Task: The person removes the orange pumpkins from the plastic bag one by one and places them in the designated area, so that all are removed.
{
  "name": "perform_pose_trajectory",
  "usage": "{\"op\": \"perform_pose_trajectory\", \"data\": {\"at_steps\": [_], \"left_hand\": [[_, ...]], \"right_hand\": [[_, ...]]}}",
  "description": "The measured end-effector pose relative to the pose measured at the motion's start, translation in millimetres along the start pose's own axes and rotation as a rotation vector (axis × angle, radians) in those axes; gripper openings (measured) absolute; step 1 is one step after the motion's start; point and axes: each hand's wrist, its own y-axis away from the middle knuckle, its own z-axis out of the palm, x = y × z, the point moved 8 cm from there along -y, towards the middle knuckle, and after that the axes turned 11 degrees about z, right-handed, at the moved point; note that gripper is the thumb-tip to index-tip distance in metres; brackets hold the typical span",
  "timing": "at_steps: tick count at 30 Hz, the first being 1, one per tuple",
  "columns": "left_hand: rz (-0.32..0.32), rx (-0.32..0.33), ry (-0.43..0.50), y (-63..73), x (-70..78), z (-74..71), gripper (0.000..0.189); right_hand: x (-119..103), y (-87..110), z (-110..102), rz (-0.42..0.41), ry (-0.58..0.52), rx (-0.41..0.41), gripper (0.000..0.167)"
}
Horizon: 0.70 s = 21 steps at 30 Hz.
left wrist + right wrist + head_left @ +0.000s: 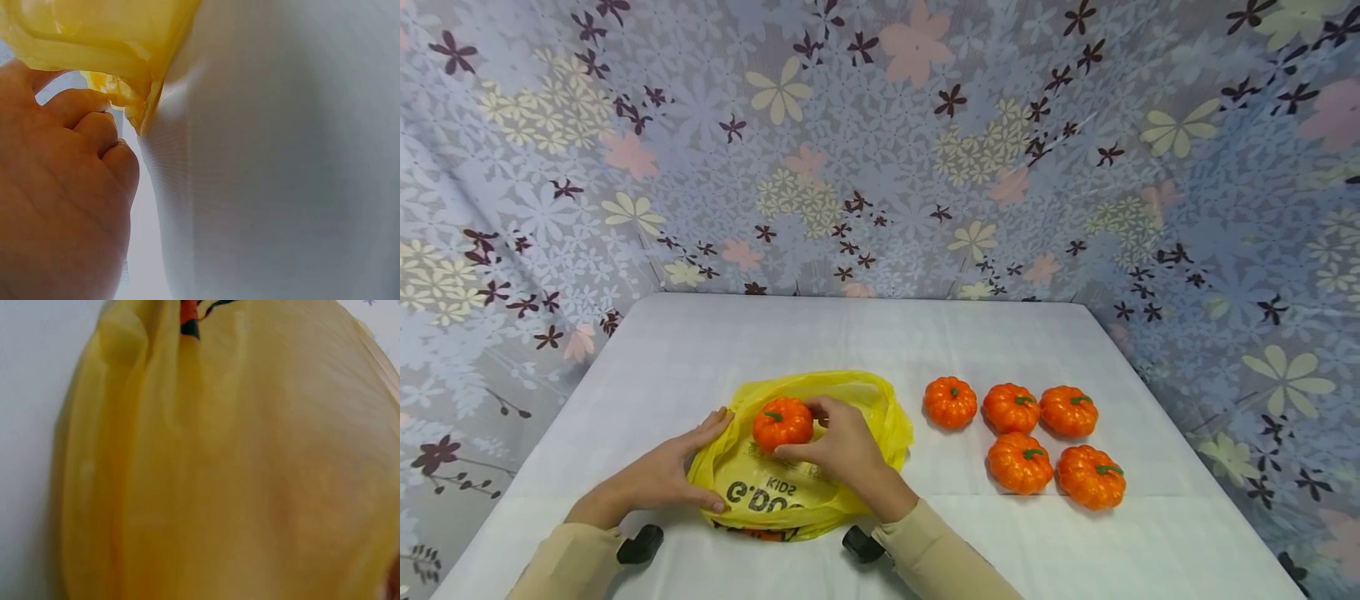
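A yellow plastic bag (790, 521) lies on the table with its mouth spread wide and dark lettering inside. My left hand (651, 479) holds the bag's left edge, thumb at the near side and fingers farther back. In the left wrist view, bent fingers (97, 128) lie against the yellow film. My right hand (847, 446) grips a small orange toy pumpkin (782, 423) with a green stem, over the bag's mouth. The right wrist view is mostly filled by the bag's side (219, 462), which hides the right hand's grip there.
To the right of the bag, several more orange pumpkins (1018, 463) sit in a loose group on the white-covered table (775, 333). A flowered cloth (880, 167) hangs behind and along the sides of the table.
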Motion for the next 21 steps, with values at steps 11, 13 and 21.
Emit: {"op": "perform_pose_trajectory", "data": {"at_steps": [11, 13, 21], "left_hand": [[0.001, 0.0, -0.023, -1.6, 1.0, -1.2, 0.116], [0.0, -0.002, -0.026, -1.7, 0.8, -1.4, 0.116], [-0.001, 0.002, -0.01, -1.3, 0.6, -1.0, 0.116]], "right_hand": [[3.2, 2.7, -29.7, -0.018, -0.059, 0.037, 0.067], [3.7, 3.9, -36.5, -0.024, -0.07, 0.051, 0.067], [15.6, 9.0, -61.1, -0.021, -0.105, 0.118, 0.069]]}}
